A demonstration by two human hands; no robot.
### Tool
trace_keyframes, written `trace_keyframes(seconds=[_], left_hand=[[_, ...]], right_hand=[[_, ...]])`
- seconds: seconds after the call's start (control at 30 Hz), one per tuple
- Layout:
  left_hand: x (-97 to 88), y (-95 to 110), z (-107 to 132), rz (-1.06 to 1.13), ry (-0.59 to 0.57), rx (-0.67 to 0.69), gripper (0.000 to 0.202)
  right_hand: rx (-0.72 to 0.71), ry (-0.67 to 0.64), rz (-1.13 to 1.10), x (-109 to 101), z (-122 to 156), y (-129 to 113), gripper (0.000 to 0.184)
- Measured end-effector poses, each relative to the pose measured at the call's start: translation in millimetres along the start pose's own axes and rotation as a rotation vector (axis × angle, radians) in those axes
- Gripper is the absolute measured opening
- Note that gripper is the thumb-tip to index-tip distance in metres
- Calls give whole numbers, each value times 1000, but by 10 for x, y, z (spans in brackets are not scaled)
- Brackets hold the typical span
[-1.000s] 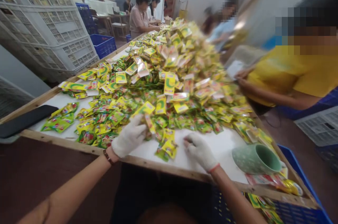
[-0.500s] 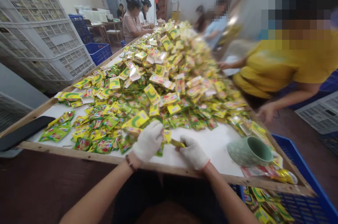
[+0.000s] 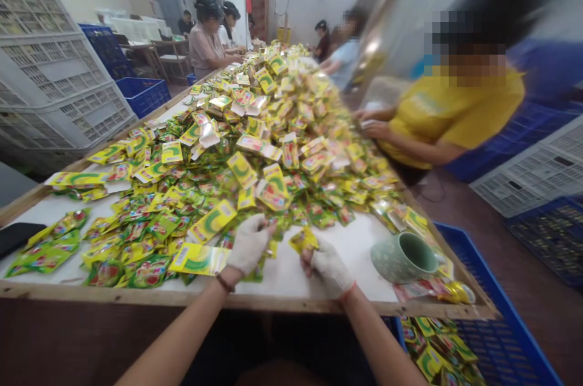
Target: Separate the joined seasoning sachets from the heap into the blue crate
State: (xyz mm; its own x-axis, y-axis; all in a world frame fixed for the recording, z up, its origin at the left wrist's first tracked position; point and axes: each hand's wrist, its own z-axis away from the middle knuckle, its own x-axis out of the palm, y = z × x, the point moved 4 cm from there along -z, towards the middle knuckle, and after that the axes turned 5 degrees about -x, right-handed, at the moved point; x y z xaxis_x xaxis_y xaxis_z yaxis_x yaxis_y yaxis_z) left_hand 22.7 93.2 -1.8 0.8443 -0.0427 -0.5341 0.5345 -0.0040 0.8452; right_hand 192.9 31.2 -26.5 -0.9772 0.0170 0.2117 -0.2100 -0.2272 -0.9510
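A big heap of yellow and green sachets [image 3: 282, 131] covers a long white table [image 3: 359, 252] with a wooden rim. My left hand [image 3: 248, 244], in a white glove, lies curled on the sachets at the heap's near edge. My right hand [image 3: 327, 266], also gloved, is closed on a small yellow sachet [image 3: 303, 239] held just above the bare tabletop. A larger yellow and green packet [image 3: 199, 258] lies just left of my left hand.
A green mug [image 3: 403, 257] lies on its side at the near right of the table. A blue crate [image 3: 473, 343] with sachets stands below the table's right corner. A person in a yellow shirt [image 3: 450, 113] works on the right; others sit farther along. White crates [image 3: 54, 76] are stacked left.
The view has swung left and up. My right hand has lifted a small yellow sachet off the table. My left hand has stayed on the heap's near edge.
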Motion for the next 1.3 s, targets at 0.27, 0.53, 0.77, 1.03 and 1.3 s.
trace_keyframes(seconds=[0.27,0.53,0.77,1.03,1.3], left_hand=[[23,-196,457,570,-253,-282,33],[-111,-201,583,523,-333,-336,27],[-736,-94,742,-316,-113,124,12],[-1374,-488,546,-777,-149,295,39],[-781,-42,453,-388,-445,121,36]], right_hand=[[244,-238,94,260,19,49,34],[63,-260,256,431,6,-62,45],[59,-155,208,506,40,-46,55],[55,-70,185,311,30,85,58],[7,-222,114,559,66,-238,49]])
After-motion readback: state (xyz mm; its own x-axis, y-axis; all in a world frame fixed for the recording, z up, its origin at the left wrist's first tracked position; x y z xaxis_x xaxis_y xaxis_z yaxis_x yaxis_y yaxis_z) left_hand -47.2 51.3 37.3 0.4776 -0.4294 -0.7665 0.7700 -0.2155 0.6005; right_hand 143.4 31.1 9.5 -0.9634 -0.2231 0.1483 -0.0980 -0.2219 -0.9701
